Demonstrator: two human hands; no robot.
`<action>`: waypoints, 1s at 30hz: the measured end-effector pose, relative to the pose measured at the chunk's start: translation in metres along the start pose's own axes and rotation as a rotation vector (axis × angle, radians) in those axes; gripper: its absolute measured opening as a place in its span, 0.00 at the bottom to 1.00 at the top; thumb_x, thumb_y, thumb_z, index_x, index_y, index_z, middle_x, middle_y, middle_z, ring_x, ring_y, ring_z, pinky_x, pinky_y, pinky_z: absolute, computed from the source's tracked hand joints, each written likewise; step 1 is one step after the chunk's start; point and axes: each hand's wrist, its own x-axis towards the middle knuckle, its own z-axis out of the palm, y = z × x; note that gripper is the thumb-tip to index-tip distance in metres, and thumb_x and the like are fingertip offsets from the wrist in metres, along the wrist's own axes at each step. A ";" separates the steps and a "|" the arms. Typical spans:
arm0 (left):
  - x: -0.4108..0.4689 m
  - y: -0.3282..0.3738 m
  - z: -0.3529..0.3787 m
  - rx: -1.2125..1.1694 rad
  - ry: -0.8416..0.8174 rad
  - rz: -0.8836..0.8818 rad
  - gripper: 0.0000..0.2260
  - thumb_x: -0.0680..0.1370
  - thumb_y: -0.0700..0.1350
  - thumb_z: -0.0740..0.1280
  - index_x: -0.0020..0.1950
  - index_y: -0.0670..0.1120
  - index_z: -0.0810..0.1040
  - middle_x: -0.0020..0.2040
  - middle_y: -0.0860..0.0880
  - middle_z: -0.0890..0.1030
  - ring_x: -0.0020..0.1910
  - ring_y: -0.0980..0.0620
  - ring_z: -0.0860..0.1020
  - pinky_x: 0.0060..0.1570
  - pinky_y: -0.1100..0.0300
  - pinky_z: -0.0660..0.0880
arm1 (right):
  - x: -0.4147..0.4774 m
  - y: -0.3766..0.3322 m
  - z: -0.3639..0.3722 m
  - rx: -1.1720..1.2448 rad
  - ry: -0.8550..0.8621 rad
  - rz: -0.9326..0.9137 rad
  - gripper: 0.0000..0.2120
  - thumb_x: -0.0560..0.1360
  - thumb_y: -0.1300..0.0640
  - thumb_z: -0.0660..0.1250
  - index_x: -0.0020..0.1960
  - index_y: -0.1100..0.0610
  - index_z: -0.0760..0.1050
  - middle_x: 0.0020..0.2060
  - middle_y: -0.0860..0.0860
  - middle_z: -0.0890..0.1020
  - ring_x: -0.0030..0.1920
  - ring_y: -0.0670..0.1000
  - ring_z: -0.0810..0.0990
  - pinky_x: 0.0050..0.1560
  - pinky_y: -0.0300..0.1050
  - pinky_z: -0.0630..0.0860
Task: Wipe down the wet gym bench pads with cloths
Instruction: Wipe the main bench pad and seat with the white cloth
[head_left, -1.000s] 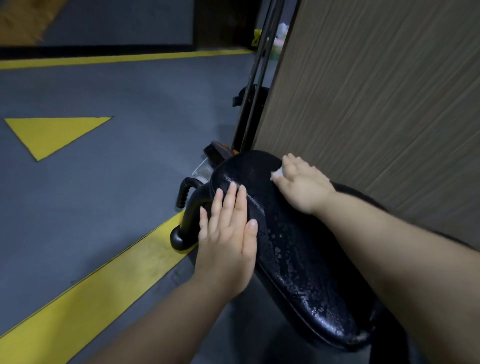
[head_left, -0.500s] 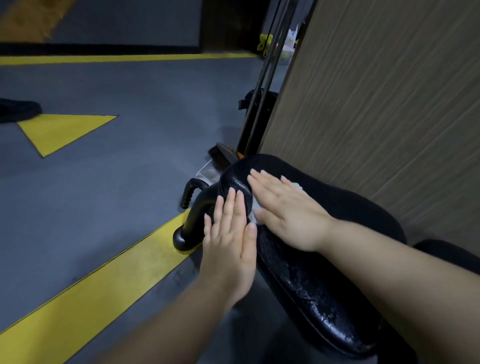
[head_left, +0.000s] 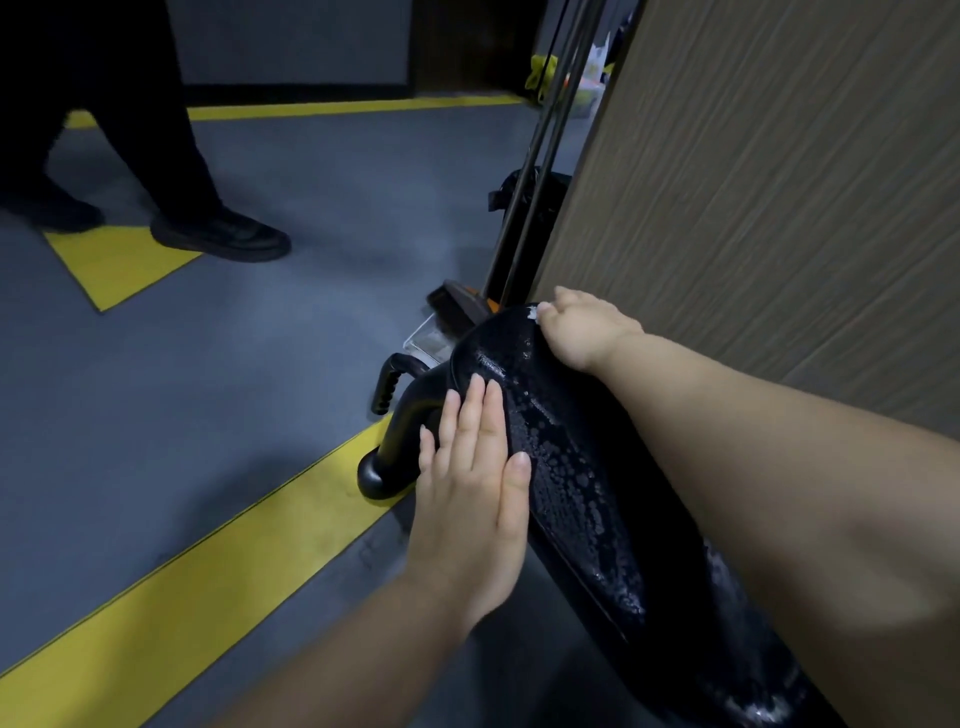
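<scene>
A black bench pad (head_left: 566, 467) slants from the lower right up to the middle, its surface beaded with water drops. My left hand (head_left: 472, 483) lies flat and open against the pad's left edge, fingers together, holding nothing. My right hand (head_left: 582, 327) is curled over the pad's far top end, pressing a small white cloth (head_left: 532, 312); only a sliver of the cloth shows under the fingers. My right forearm crosses above the pad and hides its right side.
A wood-grain panel (head_left: 779, 208) stands close on the right. The bench's black frame foot and handle (head_left: 387, 389) rest on a yellow floor stripe (head_left: 208, 561). A person's black-trousered legs and shoe (head_left: 223, 234) stand on the grey floor at upper left. Dark poles (head_left: 545, 171) lean beside the panel.
My right hand slid from flat on the pad's left side up to its far top end. The left hand stayed put. A person's legs came into view at upper left.
</scene>
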 end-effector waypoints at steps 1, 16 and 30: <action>0.000 0.000 0.000 -0.010 0.000 -0.001 0.27 0.77 0.58 0.38 0.76 0.57 0.37 0.76 0.64 0.37 0.75 0.64 0.34 0.72 0.61 0.32 | -0.004 -0.003 0.002 -0.023 0.014 -0.018 0.25 0.83 0.47 0.46 0.77 0.56 0.56 0.76 0.51 0.59 0.76 0.53 0.56 0.72 0.53 0.55; -0.003 0.012 0.001 -0.217 -0.007 -0.112 0.31 0.72 0.65 0.34 0.74 0.58 0.37 0.73 0.67 0.35 0.71 0.71 0.32 0.68 0.69 0.28 | -0.203 0.075 0.043 -0.219 0.061 -0.587 0.29 0.82 0.42 0.43 0.79 0.53 0.48 0.78 0.46 0.46 0.77 0.45 0.40 0.75 0.46 0.41; -0.003 0.006 0.005 -0.287 0.008 -0.061 0.28 0.75 0.65 0.36 0.75 0.59 0.40 0.77 0.64 0.39 0.74 0.68 0.36 0.71 0.66 0.31 | -0.097 0.020 0.024 -0.140 0.012 -0.454 0.28 0.83 0.45 0.45 0.79 0.52 0.41 0.78 0.44 0.41 0.76 0.43 0.37 0.76 0.46 0.36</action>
